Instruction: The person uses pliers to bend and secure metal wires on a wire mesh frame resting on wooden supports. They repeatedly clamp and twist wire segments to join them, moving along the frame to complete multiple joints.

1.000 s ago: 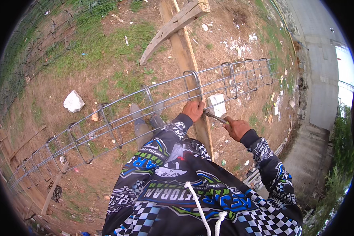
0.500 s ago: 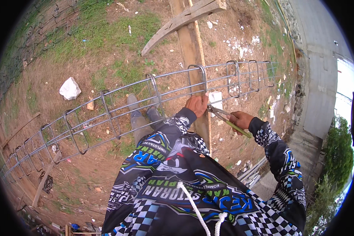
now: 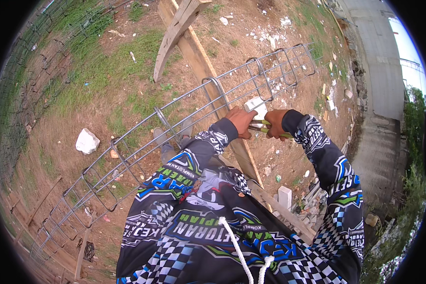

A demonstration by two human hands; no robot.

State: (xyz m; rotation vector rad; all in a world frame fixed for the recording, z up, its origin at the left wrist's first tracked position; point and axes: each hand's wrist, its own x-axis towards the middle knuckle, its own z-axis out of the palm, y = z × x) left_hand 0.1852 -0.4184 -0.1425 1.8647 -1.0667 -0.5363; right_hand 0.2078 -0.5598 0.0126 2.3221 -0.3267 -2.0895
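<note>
A long rebar cage (image 3: 164,114) of straight bars with rectangular stirrups runs across in front of me, rising toward the right. My left hand (image 3: 240,121) is closed at its near side, close to a stirrup over a plank; whatever the fingers hold is hidden. Just to the right, my right hand (image 3: 276,124) wraps around pincers (image 3: 259,122) with yellow-green handles. The handles look squeezed close together. Their jaws point toward my left hand and are mostly covered by it.
A wooden plank (image 3: 199,54) passes under the cage, with a curved timber (image 3: 173,40) across its far end. Beyond my hands lies a white block (image 3: 256,107). A white rock (image 3: 87,141) rests at left, rubble (image 3: 307,208) at lower right, and a concrete wall (image 3: 378,85) stands at right.
My right hand has come in closer to my left, and the pincers' handles have turned more level. The view has swung, so the cage and plank appear more tilted.
</note>
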